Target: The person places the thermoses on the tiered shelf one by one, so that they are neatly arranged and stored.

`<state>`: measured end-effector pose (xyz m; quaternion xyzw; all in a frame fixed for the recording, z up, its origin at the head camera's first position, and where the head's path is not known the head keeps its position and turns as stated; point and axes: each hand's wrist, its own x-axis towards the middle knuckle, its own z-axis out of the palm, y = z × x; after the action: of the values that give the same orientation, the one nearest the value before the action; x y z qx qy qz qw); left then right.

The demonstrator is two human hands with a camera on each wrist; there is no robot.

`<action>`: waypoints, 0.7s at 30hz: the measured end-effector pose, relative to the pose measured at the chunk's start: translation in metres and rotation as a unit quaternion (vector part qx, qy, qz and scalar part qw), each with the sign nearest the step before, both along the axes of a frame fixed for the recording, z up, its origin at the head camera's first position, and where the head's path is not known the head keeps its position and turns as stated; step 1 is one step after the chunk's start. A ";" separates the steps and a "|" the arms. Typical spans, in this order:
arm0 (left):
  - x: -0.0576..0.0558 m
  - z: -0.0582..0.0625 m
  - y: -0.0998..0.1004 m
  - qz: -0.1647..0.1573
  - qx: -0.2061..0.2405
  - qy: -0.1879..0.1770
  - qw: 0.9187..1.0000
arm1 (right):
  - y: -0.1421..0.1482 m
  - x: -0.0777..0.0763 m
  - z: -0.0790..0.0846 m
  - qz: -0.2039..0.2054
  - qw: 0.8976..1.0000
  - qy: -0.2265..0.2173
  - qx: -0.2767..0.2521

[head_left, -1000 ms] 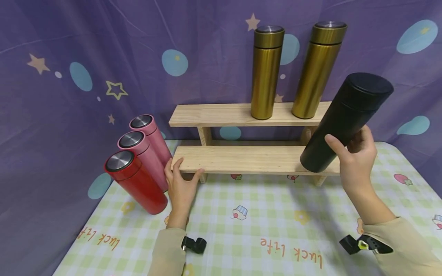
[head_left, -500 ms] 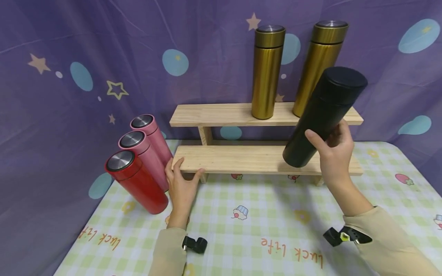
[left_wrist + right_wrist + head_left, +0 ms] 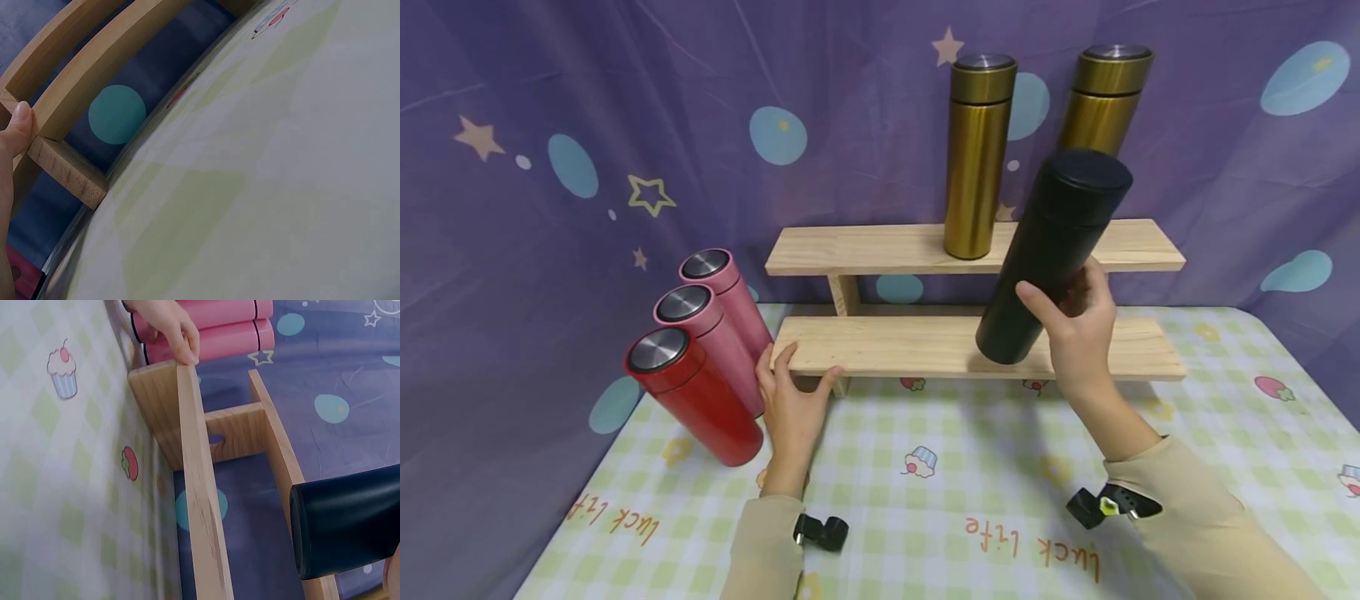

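A black thermos flask [image 3: 1051,250] tilts to the right in the grip of my right hand [image 3: 1078,333], over the lower board of a two-tier wooden shelf [image 3: 880,346]. The right wrist view shows the flask's base [image 3: 300,531] apart from the lower board. My left hand [image 3: 795,412] holds the shelf's lower left corner; in the left wrist view the thumb [image 3: 20,122] lies against the wood. Two gold flasks stand on the upper board: one [image 3: 977,167] near the middle, another [image 3: 1105,104] farther right, partly hidden by the black flask.
Left of the shelf stand a red flask [image 3: 700,400] and two pink flasks [image 3: 718,342] [image 3: 737,300], close beside my left hand. A checked cloth [image 3: 955,500] covers the table. Behind hangs a purple curtain [image 3: 865,100].
My right hand has carried the black flask leftward along the lower board, so it now covers the lower part of the right gold flask. The left hand stays at the shelf corner.
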<state>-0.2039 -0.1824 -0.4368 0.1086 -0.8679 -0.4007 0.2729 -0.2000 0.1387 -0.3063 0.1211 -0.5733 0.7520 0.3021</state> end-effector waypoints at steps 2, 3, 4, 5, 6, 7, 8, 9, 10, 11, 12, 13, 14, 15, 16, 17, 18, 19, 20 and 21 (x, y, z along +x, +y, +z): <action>0.000 0.000 0.000 0.001 0.000 0.000 1.000 | -0.004 -0.001 0.000 0.003 1.000 -0.002 0.008; 0.000 0.000 0.000 0.001 -0.001 0.000 1.000 | -0.007 -0.002 0.000 0.005 1.000 -0.002 0.012; 0.000 0.000 0.001 0.001 0.000 0.001 1.000 | -0.009 -0.003 0.000 0.009 1.000 -0.001 0.016; 0.000 0.000 0.001 0.001 0.000 0.002 1.000 | -0.011 -0.003 0.000 0.010 1.000 -0.001 0.021; 0.000 0.000 0.001 0.001 0.000 0.002 1.000 | -0.013 -0.004 0.000 0.012 1.000 -0.001 0.026; 0.000 0.000 0.002 0.001 0.000 0.002 1.000 | -0.015 -0.004 0.000 0.013 0.999 0.000 0.032; 0.000 0.000 0.002 0.001 0.000 0.001 1.000 | -0.017 -0.004 0.000 0.016 0.999 0.000 0.037; 0.000 0.001 0.002 0.001 0.000 0.000 1.000 | -0.019 -0.005 0.001 0.017 0.999 0.000 0.042; 0.000 0.001 0.002 0.001 0.000 -0.001 1.000 | -0.021 -0.005 0.001 0.019 0.999 -0.002 0.048; 0.000 0.001 0.002 0.001 -0.001 -0.002 1.000 | -0.023 -0.005 0.002 0.020 0.998 -0.003 0.055; 0.001 0.001 0.002 0.002 -0.002 -0.003 1.000 | -0.024 -0.006 0.003 0.019 0.998 -0.005 0.062; 0.001 0.002 0.002 0.003 -0.003 -0.004 1.000 | -0.026 -0.006 0.003 0.019 0.998 -0.008 0.067; 0.001 0.002 0.002 0.003 -0.004 -0.005 1.000 | -0.028 -0.007 0.004 0.019 0.997 -0.010 0.074; 0.001 0.002 0.002 0.004 -0.005 -0.005 1.000 | -0.030 -0.007 0.005 0.020 0.996 -0.011 0.081; 0.001 0.002 0.002 0.005 -0.004 -0.005 1.000 | -0.032 -0.007 0.005 0.021 0.996 -0.014 0.086; 0.001 0.001 0.002 0.006 -0.004 -0.005 1.000 | -0.034 -0.008 0.006 0.022 0.995 -0.015 0.093; 0.001 0.001 0.002 0.006 -0.003 -0.004 1.000 | -0.036 -0.008 0.006 0.024 0.995 -0.017 0.099; 0.000 0.001 0.001 0.005 -0.003 -0.004 1.000 | -0.038 -0.008 0.006 0.027 0.994 -0.017 0.105; 0.000 0.001 0.001 0.005 -0.003 -0.004 1.000 | -0.041 -0.009 0.007 0.029 0.993 -0.017 0.111; 0.000 0.001 0.001 0.004 -0.003 -0.004 1.000 | -0.043 -0.009 0.007 0.031 0.993 -0.016 0.116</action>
<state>-0.2034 -0.1817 -0.4359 0.1131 -0.8697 -0.3966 0.2711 -0.2087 0.0959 -0.2997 0.1606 -0.6573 0.6915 0.2531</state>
